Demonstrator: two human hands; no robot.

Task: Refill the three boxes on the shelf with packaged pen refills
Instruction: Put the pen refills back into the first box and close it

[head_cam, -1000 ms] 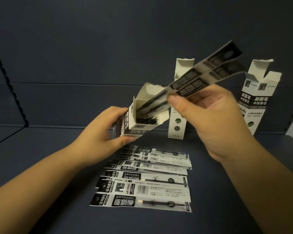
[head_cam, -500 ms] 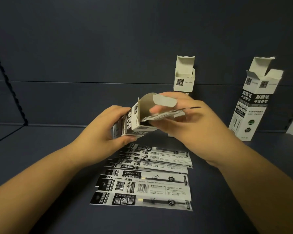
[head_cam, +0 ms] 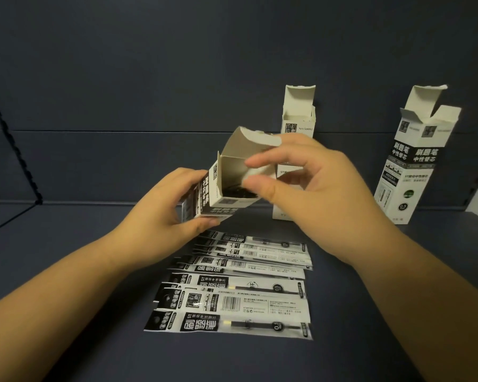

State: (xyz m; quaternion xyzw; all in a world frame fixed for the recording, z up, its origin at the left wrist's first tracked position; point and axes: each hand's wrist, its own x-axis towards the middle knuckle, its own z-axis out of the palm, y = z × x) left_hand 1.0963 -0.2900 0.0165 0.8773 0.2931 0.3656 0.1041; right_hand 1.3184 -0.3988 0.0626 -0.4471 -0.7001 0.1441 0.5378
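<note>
While the left hand (head_cam: pixel 160 208) grips the box (head_cam: pixel 218 194), the right hand (head_cam: pixel 309 188) hovers loose.

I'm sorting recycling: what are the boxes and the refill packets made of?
The tilted white printed box in the left hand looks like thin matte paperboard: creased flaps, plain off-white inside. The flat black-and-white refill packets on the dark shelf look like glossy plastic film, probably; clear windows show the refills.

3 boxes (head_cam: pixel 297 119), about 8 refill packets (head_cam: pixel 232 299), 2 hands (head_cam: pixel 160 205).
</note>
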